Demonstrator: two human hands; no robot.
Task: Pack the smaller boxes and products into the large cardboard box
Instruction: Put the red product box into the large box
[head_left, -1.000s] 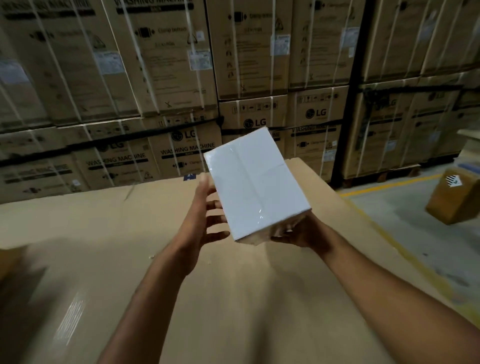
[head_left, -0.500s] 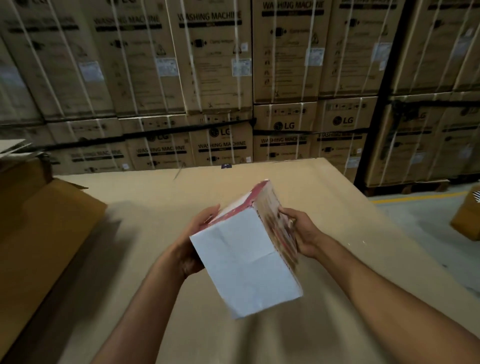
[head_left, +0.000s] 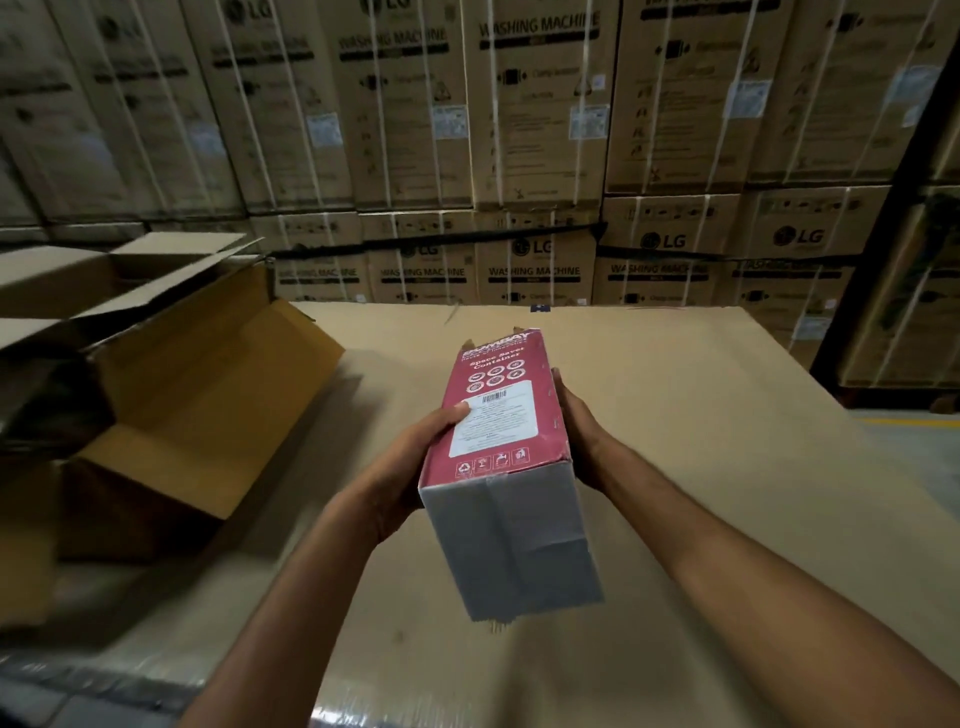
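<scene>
Gaping carton (head_left: 208, 395) left of pink box (head_left: 498, 415)

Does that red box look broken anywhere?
A little. The red box, held between the left hand and right hand, has ragged cardboard bits poking up at its far end, and its grey near end is creased.

Two bare forearms, both extended forward and converging. The left hand (head_left: 410, 457) grips a box (head_left: 501, 415) from its left side, thumb laid over the top face, the remaining fingers hidden beneath. The right hand (head_left: 582, 436) cups the opposite side, fingers running forward along it; the box sits between the two sets of fingers, ahead of the wrists.
</scene>
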